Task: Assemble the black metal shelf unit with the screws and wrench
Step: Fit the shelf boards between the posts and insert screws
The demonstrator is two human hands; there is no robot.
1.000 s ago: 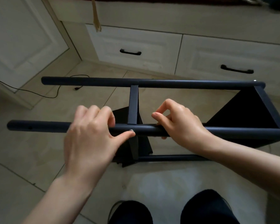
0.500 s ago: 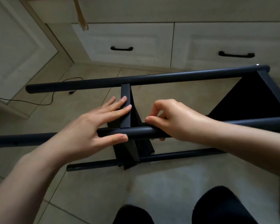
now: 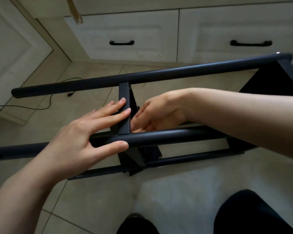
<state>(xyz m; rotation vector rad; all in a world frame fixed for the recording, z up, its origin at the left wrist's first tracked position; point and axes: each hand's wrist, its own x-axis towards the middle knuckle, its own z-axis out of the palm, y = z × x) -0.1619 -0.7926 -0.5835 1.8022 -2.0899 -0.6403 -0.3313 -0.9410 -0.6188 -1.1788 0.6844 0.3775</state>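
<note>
Pressing straight-fingered left hand (image 3: 85,132) on shelf crossbar (image 3: 124,108).

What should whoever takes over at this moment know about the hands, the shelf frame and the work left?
Left hand: open, fingers straight across the flat crossbar, thumb along the near tube.
Right hand: reaches between the tubes beside the crossbar; fingers loosely curled, and whether they pinch anything is unclear.
Shelf frame: lying on its side on the tiled floor, far tube toward the drawers, a dark shelf panel already fitted at the right end.
Left: the crossbar's joint looks unfinished; no wrench or loose screws in view.
</note>
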